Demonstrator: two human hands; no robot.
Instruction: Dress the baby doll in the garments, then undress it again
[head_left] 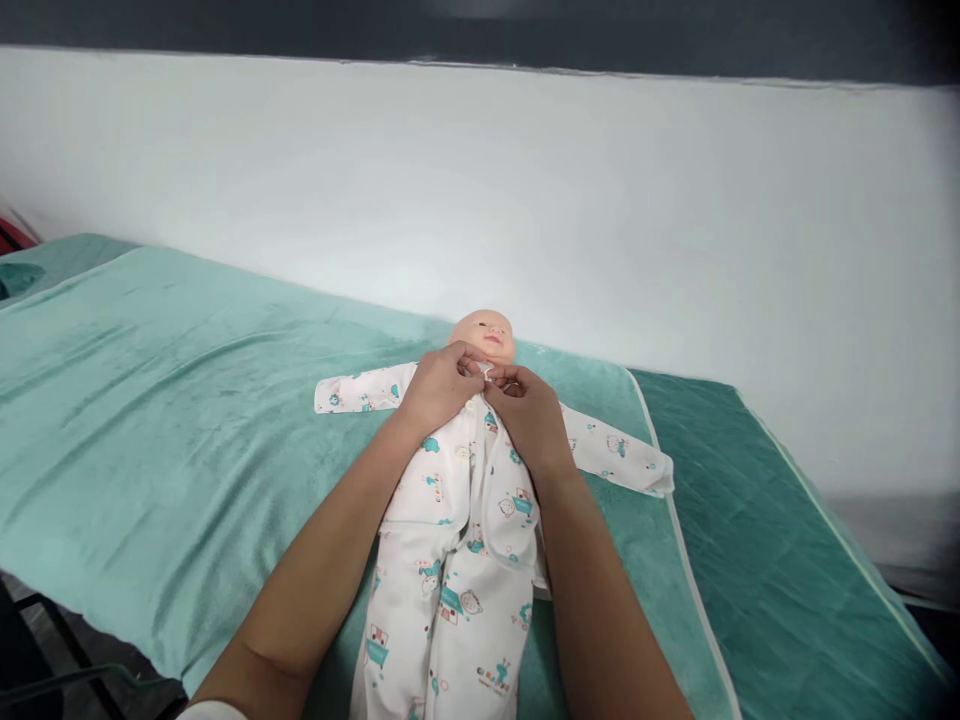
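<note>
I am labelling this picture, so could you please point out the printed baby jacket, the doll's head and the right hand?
Printed baby jacket (431, 485): head view, on a front panel.
Doll's head (482, 336): head view, on its middle.
Right hand (534, 415): head view, on its back.

Doll (469, 326): smooth, plastic-looking, faintly glossy to your eye
Jacket (446, 470): cloth you see as matt, soft-looking
Trousers (480, 620): matt cloth
Blanket (210, 400): plush-looking cloth
Wall (480, 200): smooth, matt

From the bottom edge, the left forearm (322, 540) and right forearm (592, 580) are extended; mid-frame, left hand (441, 388) and right hand (534, 412) are brought close, fingers (468, 356) bent inward.
</note>
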